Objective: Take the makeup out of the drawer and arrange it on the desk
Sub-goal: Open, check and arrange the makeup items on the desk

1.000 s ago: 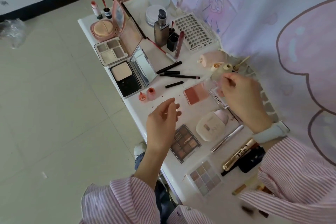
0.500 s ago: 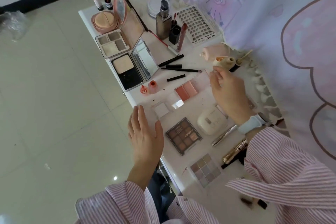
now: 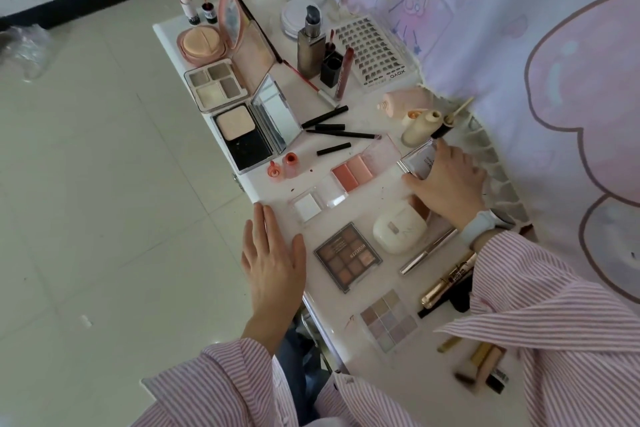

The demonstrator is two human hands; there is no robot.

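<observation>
Nearest the camera, a pale eyeshadow palette (image 3: 388, 320) lay flat on the white desk (image 3: 408, 371), with a gold mascara tube (image 3: 448, 277) just beside it under the striped right sleeve (image 3: 540, 315). The left hand (image 3: 273, 263) rested flat at the desk's near edge, fingers straight and together, holding nothing. Just to its right sat a brown eyeshadow palette (image 3: 348, 255) and, beside that, a cream round compact (image 3: 398, 227). Beyond the left fingertips lay a small white pan in a clear case (image 3: 317, 203), and next to it a peach blush palette (image 3: 353, 168) with its clear lid open. The right hand (image 3: 448, 185), a pale watch (image 3: 479, 227) on its wrist, reached over the compact, thumb and fingers curled around a small silvery case (image 3: 419, 161); it seemed to touch the desk, though the hand hid its far side. Farther along stood a cream tube (image 3: 419, 126) and black pencils (image 3: 332, 130), then an open black powder compact (image 3: 247, 133) with its mirror up, a grey four-pan palette (image 3: 216, 83), a pump bottle (image 3: 310, 45) and a lash tray (image 3: 375, 52).
</observation>
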